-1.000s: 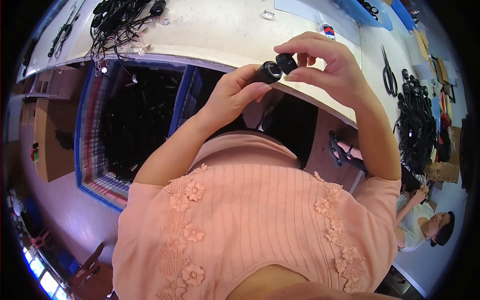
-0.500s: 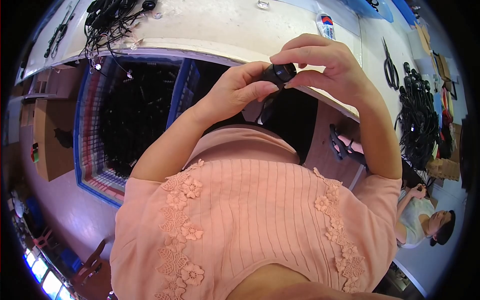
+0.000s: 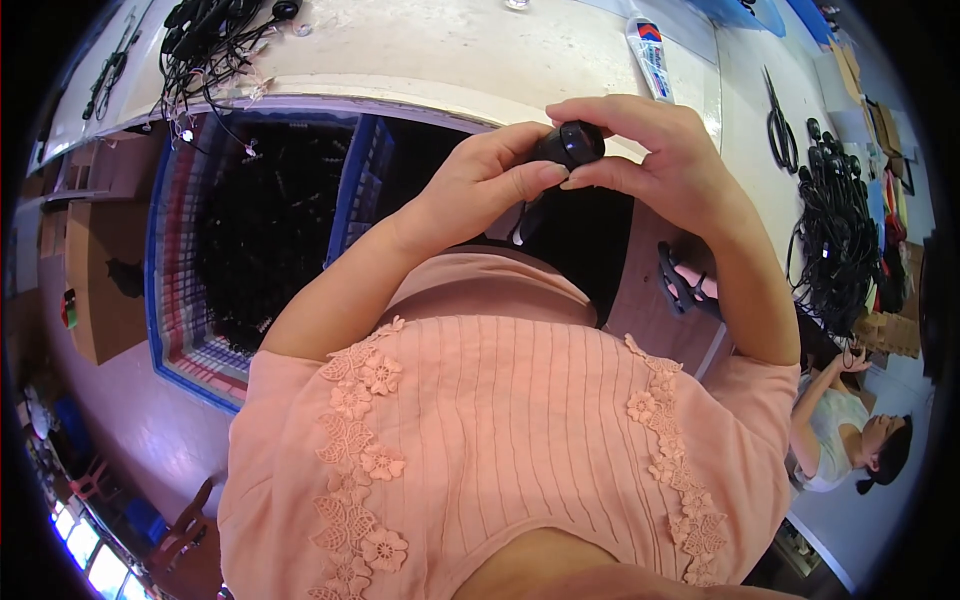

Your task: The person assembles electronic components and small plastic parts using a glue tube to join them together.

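Observation:
A small black cylindrical part (image 3: 583,143) with a rounded, glossy end is held up in front of me, near the table's edge; I cannot make out its exact kind. My left hand (image 3: 503,170) is closed on its left side, thumb below and fingers behind. From the right, my right hand (image 3: 655,150) curves around it, with its fingertips at the upper edge and the thumb at the lower edge. Both thumb tips are close together under the part. A dark strip or cord (image 3: 530,215) hangs below the hands.
On the white table (image 3: 450,60) lie black cabled pieces (image 3: 205,45), a white tube (image 3: 650,60), black scissors (image 3: 780,125) and a heap of black cables (image 3: 838,235). A blue-rimmed bin (image 3: 155,300) with dark contents stands at left. Another person (image 3: 835,435) sits at right.
The black part has moved slightly right and turned in my hands. My right hand has come lower, its thumb closer to my left thumb. The other person has raised their hands.

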The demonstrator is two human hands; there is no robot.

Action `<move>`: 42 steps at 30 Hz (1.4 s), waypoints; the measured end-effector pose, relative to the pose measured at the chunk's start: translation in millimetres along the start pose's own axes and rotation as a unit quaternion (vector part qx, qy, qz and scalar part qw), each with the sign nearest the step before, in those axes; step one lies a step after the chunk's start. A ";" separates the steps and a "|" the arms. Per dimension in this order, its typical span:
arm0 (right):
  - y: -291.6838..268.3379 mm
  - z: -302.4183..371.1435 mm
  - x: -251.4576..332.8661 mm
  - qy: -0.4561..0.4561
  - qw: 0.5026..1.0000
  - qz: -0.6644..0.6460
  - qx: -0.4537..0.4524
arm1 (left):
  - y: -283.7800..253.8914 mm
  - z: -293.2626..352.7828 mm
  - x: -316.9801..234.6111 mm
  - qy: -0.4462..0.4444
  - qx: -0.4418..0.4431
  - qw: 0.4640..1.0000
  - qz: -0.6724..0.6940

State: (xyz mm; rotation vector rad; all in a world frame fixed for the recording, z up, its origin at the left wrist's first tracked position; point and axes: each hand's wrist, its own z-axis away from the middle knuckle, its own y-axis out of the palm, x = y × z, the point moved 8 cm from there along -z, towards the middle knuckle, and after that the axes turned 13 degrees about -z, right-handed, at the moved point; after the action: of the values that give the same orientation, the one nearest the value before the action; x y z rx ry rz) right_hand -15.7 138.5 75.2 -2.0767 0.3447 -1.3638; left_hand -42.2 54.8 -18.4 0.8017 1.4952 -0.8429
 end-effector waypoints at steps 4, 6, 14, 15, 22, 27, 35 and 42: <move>0.9 -1.7 12.3 -0.040 0.999 0.014 0.024 | 3.8 0.1 -5.9 0.033 0.013 0.997 0.066; 2.4 0.2 11.3 -0.031 0.999 -0.011 0.033 | 5.9 0.3 -5.9 0.033 0.027 0.996 0.076; -4.0 -4.7 1.6 0.076 0.997 0.006 0.002 | -2.4 -1.7 -6.6 0.053 -0.010 0.997 0.063; -4.0 -4.8 5.9 0.045 0.999 0.011 -0.002 | -3.7 -1.5 -7.0 0.053 -0.011 0.997 0.063; -4.7 -9.5 8.8 0.012 0.999 0.005 0.037 | 1.0 -5.4 2.1 0.020 0.032 0.997 0.073; -5.8 -8.5 12.8 -0.004 0.998 -0.012 0.064 | 2.8 -6.4 -0.1 0.021 0.049 0.996 0.072; -6.5 0.2 6.2 0.081 0.997 -0.012 0.015 | 1.9 -1.9 -3.8 0.024 0.002 0.999 0.036; -10.2 0.0 -7.7 0.119 0.988 0.079 0.050 | 1.6 -6.8 -1.7 0.001 0.012 0.998 0.069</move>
State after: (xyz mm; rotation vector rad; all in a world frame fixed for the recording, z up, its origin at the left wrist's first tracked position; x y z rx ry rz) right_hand -20.1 150.4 76.0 -1.7688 0.5184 -1.5010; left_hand -44.2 61.5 -16.4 0.9127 1.4167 -0.7583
